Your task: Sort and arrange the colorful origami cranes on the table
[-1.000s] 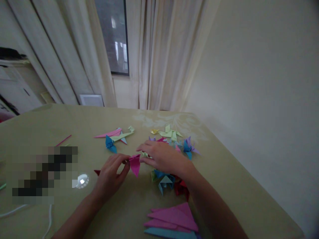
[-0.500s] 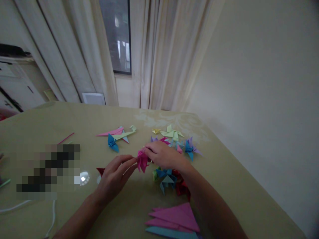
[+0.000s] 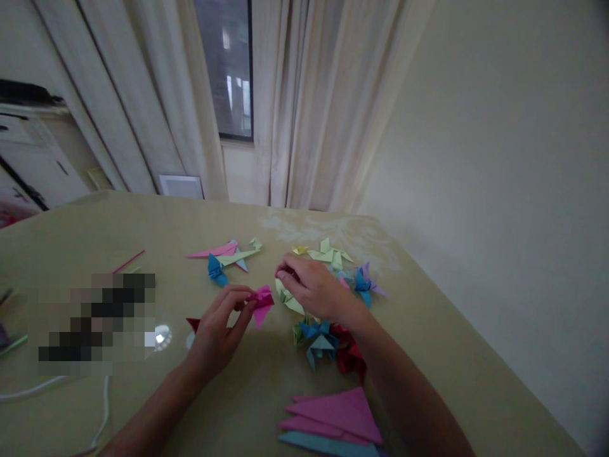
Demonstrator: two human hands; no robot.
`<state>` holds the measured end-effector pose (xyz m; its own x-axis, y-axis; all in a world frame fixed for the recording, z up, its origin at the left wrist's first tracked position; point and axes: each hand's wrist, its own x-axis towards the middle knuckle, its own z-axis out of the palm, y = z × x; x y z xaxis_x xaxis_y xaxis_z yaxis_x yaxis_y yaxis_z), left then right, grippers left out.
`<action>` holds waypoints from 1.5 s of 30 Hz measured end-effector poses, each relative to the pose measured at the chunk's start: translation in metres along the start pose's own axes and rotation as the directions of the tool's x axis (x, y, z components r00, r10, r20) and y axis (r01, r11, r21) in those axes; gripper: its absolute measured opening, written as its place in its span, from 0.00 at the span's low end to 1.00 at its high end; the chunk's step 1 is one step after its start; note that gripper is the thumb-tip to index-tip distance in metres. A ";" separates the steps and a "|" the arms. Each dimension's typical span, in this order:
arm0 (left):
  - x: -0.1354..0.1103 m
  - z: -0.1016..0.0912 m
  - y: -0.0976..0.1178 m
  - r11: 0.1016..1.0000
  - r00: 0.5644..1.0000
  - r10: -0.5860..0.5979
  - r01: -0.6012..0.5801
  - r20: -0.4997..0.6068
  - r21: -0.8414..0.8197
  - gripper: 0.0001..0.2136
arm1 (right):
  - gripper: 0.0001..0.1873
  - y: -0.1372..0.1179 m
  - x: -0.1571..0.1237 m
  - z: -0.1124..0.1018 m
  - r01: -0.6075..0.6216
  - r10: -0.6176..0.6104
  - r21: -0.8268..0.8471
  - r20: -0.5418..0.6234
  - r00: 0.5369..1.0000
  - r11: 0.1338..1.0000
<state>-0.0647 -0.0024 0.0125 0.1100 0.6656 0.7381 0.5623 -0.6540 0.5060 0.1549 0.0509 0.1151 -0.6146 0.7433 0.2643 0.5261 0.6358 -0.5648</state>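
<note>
Pink triangles (image 3: 333,412) lie nearest on the tabletop (image 3: 143,235). The left hand (image 3: 216,330) alone now clamps the pink fold (image 3: 261,299) in its fingers, just above the tabletop. The right hand (image 3: 311,289) has let go and curls over a green fold (image 3: 289,297), grip unclear. Beyond lie other folds (image 3: 328,255).

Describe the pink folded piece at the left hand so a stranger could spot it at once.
On the olive-covered table, find the person's left hand near the middle. Its fingertips pinch the magenta folded paper, a small piece tapering to a downward tip. Unlike the flat pink triangles at the near edge, it is compact and held in a grip.
</note>
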 end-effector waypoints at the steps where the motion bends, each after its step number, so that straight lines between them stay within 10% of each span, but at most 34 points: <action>1: 0.000 0.000 0.000 1.000 1.000 -0.016 0.016 0.003 -0.011 0.04 | 0.04 -0.002 -0.001 -0.001 0.038 -0.039 0.028 0.020 0.999 0.999; 33: -0.002 -0.002 -0.002 0.995 0.997 -0.072 0.070 -0.026 -0.064 0.02 | 0.03 -0.005 -0.002 0.005 0.194 -0.178 -0.084 0.168 0.970 0.977; 45: -0.004 -0.004 -0.008 0.988 0.989 -0.148 0.149 -0.013 0.051 0.07 | 0.04 -0.005 -0.001 0.003 0.156 -0.156 -0.028 0.005 0.988 0.987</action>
<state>-0.0729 -0.0013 0.0069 0.0147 0.7506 0.6606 0.6133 -0.5285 0.5870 0.1509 0.0464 0.1156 -0.6921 0.6337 0.3455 0.4397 0.7498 -0.4944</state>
